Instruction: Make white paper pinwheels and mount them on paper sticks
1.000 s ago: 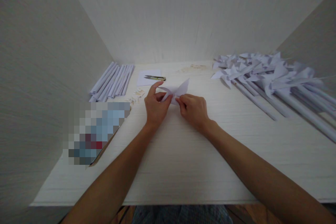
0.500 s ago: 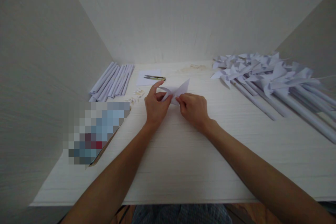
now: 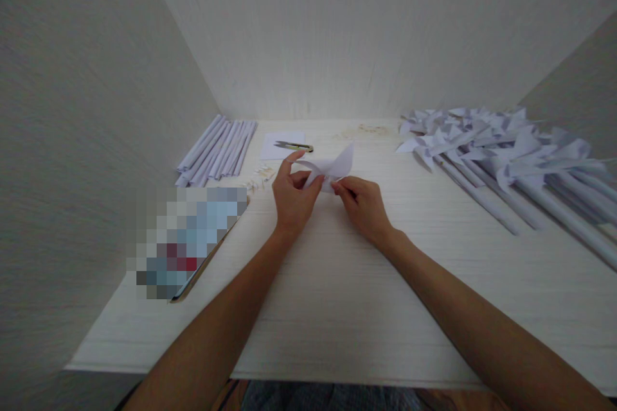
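Note:
A white paper pinwheel head (image 3: pixel 343 162), its blades curled up, is held just above the table. My left hand (image 3: pixel 295 196) pinches it at the middle between thumb and fingers, with the index finger raised behind a blade. At its lower right edge, the thumb and fingertips of my right hand (image 3: pixel 362 202) are pressed together. What those fingertips hold is too small and covered to make out. Behind my left hand, thread snips (image 3: pixel 294 146) lie on a stack of white paper squares (image 3: pixel 270 149).
Rolled paper sticks (image 3: pixel 216 148) lie at the back left. Small cut bits (image 3: pixel 260 176), perhaps cotton swab ends, are scattered by my left hand. A phone-like object (image 3: pixel 207 244), blurred out, rests at left. Several finished paper pinwheels (image 3: pixel 482 154) are piled at right on the white table (image 3: pixel 337 308).
My right hand has drawn back slightly from the pinwheel's middle toward its right edge. My left hand keeps its pinch. The whole view has shifted a little.

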The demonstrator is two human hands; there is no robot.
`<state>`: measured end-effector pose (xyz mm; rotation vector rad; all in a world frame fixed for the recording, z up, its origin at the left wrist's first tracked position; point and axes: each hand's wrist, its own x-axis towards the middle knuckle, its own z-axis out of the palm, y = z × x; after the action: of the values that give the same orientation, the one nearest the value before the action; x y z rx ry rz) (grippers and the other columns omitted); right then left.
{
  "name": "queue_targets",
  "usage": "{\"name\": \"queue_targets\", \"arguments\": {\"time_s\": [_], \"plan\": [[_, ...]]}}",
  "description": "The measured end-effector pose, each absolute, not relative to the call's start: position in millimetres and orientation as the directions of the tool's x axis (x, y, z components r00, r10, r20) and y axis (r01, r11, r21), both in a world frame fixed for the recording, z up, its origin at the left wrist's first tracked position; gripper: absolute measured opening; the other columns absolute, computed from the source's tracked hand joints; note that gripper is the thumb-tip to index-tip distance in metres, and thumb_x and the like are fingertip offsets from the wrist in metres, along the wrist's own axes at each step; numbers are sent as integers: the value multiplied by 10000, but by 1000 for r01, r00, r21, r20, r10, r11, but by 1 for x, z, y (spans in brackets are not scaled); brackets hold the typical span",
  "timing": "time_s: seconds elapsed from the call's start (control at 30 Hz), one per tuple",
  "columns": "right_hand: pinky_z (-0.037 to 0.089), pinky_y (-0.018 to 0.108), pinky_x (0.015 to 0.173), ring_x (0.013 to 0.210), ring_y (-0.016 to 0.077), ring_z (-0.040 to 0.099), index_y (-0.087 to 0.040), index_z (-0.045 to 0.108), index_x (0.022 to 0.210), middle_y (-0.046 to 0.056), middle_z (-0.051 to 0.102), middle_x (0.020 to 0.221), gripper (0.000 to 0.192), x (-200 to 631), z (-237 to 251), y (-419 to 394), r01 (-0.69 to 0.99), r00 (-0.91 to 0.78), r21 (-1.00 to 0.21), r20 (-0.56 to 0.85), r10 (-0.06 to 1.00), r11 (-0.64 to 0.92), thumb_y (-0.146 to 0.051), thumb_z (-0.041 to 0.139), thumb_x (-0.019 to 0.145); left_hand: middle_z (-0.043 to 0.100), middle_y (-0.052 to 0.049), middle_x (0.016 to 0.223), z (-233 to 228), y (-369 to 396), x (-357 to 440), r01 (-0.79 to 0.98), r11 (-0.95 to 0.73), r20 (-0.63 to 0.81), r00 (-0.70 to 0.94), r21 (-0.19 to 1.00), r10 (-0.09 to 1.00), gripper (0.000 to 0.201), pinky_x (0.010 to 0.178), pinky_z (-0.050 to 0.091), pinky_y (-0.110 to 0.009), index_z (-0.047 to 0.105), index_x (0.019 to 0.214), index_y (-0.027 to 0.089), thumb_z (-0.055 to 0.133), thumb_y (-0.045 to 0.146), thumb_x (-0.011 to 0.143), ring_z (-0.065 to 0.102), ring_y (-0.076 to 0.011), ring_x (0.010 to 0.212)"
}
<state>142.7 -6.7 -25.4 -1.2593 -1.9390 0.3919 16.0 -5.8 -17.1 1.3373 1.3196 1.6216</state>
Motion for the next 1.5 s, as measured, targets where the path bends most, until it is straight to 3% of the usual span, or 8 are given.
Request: {"name": "queue_targets", "arguments": {"time_s": [0.3,0.4,0.6,0.73,0.83,0.93,1.17,1.5], "plan": [[308,248,546,529,122,434,-169,506,541,20,521,559,311,142,-23,-9,621,-203,-631,443,873,465,-271,416,821,631,46,621,-20,-5,15,140,-306,334,-269,942,903,482,528,456,-194,467,1071,181,618,146,614,590,-92,538],[281,245,515,491,109,395,-172,482,512,-6,468,498,308,141,-22,-7,553,-176,-725,379,908,410,-281,429,795,627,45,614,-21,-6,15,206,-329,376,-258,921,890,458,528,450,-193,483,1053,182,625,155,619,591,-94,545],[253,232,460,420,84,316,-173,469,480,-49,350,420,350,139,-25,-1,239,-199,-931,231,952,276,-355,429,776,648,34,657,-23,-9,16,298,-371,448,-257,880,856,452,611,482,-215,489,1063,191,623,142,633,624,-107,617],[256,239,477,444,91,356,-169,458,469,-24,424,446,336,133,-22,-9,464,-115,-822,313,943,330,-289,435,782,650,37,666,-24,-10,17,368,-371,481,-276,853,832,450,637,489,-223,501,1061,195,623,138,632,631,-110,640],[211,253,481,463,96,376,-160,511,519,4,509,521,301,130,-19,-16,749,-142,-534,449,882,393,-243,431,797,649,40,669,-25,-10,19,388,-359,485,-301,849,821,449,654,489,-228,511,1056,194,627,137,626,633,-111,648],[188,260,480,484,104,412,-163,557,596,22,570,605,270,132,-19,-18,837,-207,-353,503,839,419,-227,418,818,644,43,662,-24,-9,20,353,-360,471,-313,864,824,451,652,485,-224,515,1055,192,628,140,621,628,-107,642],[237,254,505,497,112,411,-168,483,541,10,519,544,299,137,-24,-10,759,-204,-455,512,834,465,-223,429,829,618,51,594,-20,-7,18,138,-326,353,-319,935,880,510,534,448,-193,485,1093,163,629,139,605,569,-83,519],[290,242,524,513,118,427,-177,456,553,6,492,550,294,140,-24,-10,657,-215,-554,512,832,511,-252,418,835,621,38,606,-21,-6,17,67,-336,340,-305,939,890,513,535,435,-199,473,1105,162,628,149,616,558,-83,522]]}}
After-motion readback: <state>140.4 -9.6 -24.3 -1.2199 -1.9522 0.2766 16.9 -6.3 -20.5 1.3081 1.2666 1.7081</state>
